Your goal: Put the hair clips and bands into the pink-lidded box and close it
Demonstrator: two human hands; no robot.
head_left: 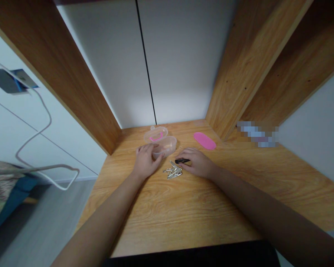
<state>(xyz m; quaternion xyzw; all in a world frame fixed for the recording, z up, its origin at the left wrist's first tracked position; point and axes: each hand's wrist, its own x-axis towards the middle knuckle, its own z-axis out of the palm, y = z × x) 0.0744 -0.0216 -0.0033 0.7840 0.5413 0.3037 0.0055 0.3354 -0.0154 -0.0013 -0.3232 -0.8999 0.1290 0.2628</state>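
A small clear plastic box (167,145) with its hinged lid (156,134) open lies at the back of the wooden desk (183,207). My left hand (146,161) rests beside the box, fingers curled against its front wall. A pile of several silver hair clips (173,171) lies between my hands. My right hand (196,162) lies just right of the pile and pinches a black hair clip (182,161) between its fingertips.
A pink oval object (205,141) lies at the back right of the desk. Wooden side panels (72,81) rise on both sides, with a white wall behind. A white cable (44,148) hangs off to the left above the floor.
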